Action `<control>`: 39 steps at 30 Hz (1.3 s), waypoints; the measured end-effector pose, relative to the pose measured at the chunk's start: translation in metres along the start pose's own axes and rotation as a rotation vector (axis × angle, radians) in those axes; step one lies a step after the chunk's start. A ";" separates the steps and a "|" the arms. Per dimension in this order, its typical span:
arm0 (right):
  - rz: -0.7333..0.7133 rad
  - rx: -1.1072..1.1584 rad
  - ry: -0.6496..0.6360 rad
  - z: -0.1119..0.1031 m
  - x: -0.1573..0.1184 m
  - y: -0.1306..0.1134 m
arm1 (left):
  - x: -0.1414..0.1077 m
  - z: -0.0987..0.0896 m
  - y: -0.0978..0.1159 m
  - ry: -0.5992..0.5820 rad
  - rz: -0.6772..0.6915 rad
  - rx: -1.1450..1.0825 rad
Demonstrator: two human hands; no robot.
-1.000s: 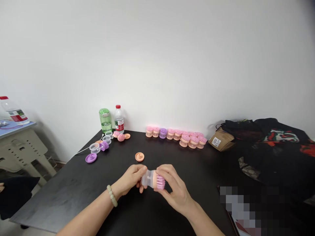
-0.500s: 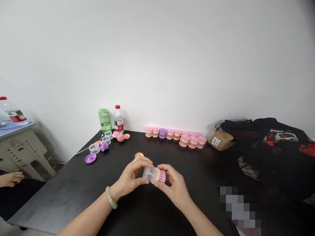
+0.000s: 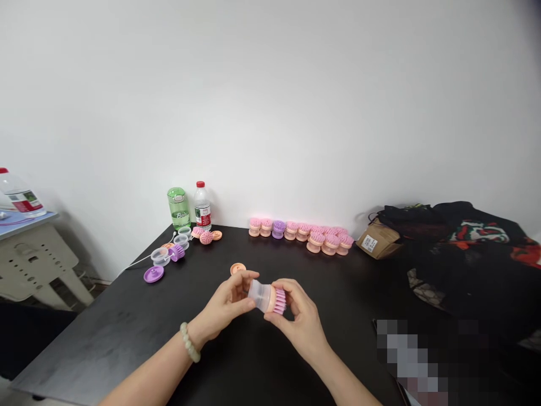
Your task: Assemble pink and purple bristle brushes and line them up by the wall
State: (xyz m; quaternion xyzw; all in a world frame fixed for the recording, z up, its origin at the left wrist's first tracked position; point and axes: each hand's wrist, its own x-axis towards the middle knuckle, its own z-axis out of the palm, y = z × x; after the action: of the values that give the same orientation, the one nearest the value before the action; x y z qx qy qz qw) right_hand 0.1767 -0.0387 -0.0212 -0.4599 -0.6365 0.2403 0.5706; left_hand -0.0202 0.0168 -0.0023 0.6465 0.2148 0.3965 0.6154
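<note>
In the head view, the left hand point(image 3: 230, 301) grasps the clear body point(image 3: 259, 296) between thumb and fingers, and the right hand point(image 3: 299, 320) grips the pink brush head point(image 3: 278, 301) joined to it; this piece is held tilted above the black table point(image 3: 127, 332). The orange cap point(image 3: 238, 269) lies just beyond the left hand. Finished-looking pink brushes point(image 3: 331, 242) stand near the wall point(image 3: 270, 113), with one purple brush point(image 3: 278, 229) among them

head-worn view, facing forward and down, hands near, wall beyond
</note>
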 end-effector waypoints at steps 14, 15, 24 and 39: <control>0.061 0.023 0.025 0.001 -0.001 0.006 | 0.001 -0.006 0.005 -0.062 0.033 0.043; 0.072 0.034 0.031 0.002 -0.001 0.007 | 0.001 -0.007 0.006 -0.083 0.058 0.036; 0.085 0.031 0.020 0.003 -0.002 0.005 | 0.001 0.000 0.007 -0.033 -0.098 0.111; 0.529 0.444 -0.046 0.005 0.006 0.003 | -0.006 0.006 -0.011 0.000 0.504 0.997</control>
State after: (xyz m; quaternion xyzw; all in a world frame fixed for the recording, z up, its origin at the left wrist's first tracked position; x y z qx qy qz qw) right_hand 0.1732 -0.0314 -0.0215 -0.4680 -0.4400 0.5229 0.5603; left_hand -0.0165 0.0104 -0.0137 0.8905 0.2151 0.3821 0.1213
